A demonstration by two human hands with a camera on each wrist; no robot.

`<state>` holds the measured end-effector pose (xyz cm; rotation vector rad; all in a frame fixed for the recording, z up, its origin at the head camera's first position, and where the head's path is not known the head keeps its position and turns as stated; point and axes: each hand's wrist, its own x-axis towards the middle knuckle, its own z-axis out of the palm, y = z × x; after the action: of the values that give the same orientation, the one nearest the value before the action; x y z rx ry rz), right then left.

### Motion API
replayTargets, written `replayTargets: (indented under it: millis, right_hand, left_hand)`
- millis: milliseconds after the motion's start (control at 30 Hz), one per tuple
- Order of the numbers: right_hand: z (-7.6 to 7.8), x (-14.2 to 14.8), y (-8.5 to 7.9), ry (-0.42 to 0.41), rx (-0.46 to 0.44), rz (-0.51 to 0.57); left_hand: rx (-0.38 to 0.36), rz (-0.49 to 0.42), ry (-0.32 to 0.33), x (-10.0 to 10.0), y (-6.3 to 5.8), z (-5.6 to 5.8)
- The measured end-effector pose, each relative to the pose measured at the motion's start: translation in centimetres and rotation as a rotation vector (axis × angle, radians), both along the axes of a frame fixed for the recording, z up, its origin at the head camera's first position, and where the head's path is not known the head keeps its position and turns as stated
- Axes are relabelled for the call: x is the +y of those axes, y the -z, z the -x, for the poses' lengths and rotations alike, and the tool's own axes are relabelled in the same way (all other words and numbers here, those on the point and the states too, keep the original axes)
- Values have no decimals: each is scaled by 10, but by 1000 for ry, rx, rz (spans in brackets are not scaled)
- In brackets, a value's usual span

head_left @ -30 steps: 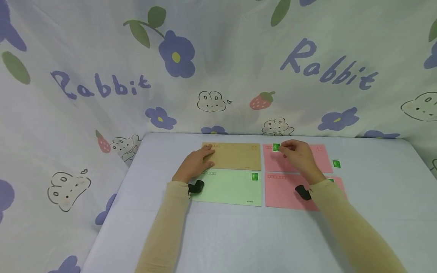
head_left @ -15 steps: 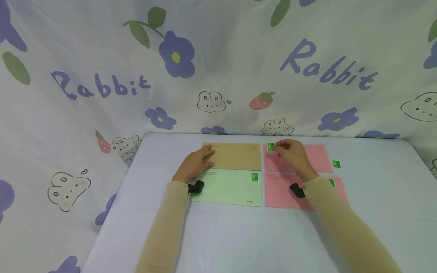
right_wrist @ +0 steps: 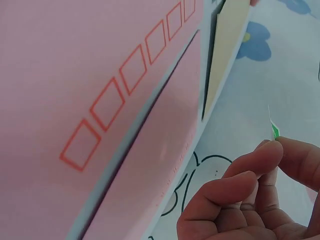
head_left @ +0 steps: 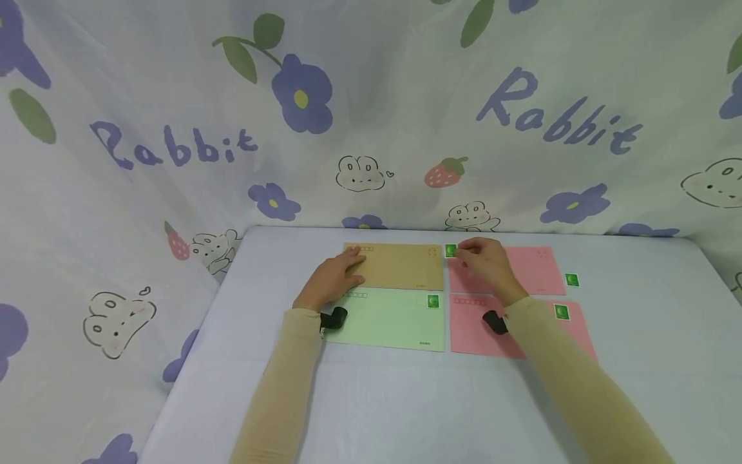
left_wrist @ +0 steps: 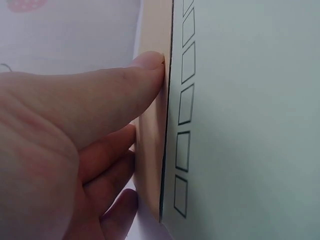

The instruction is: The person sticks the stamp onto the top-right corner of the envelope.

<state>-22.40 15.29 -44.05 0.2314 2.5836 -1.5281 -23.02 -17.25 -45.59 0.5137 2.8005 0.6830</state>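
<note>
Grn stamp (head_left: 450,251), R hand (head_left: 488,261), pinched btwn fingertips (right_wrist: 267,153)

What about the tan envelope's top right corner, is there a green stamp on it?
No, in the head view that corner of the tan envelope shows only small printed marks.

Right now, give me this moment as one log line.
left hand: touching brown envelope | right hand: pinching stamp | brown envelope: unstamped | green envelope: stamped | nearer pink envelope: stamped
</note>
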Motion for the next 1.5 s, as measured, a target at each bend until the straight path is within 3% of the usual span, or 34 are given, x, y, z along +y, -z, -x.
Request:
replayTargets:
  millis: [600, 933, 1500]
  right_hand:
    - [10, -19, 2, -24, -23, -16]
    - [19, -27, 3, 7, -135, -48]
    - [32, -31, 10, -16, -112, -79]
  left_hand:
    - [2, 17, -1, 1, 1, 1]
    - [3, 10, -3, 1, 1, 1]
    - [-6, 26, -8, 1, 0, 1]
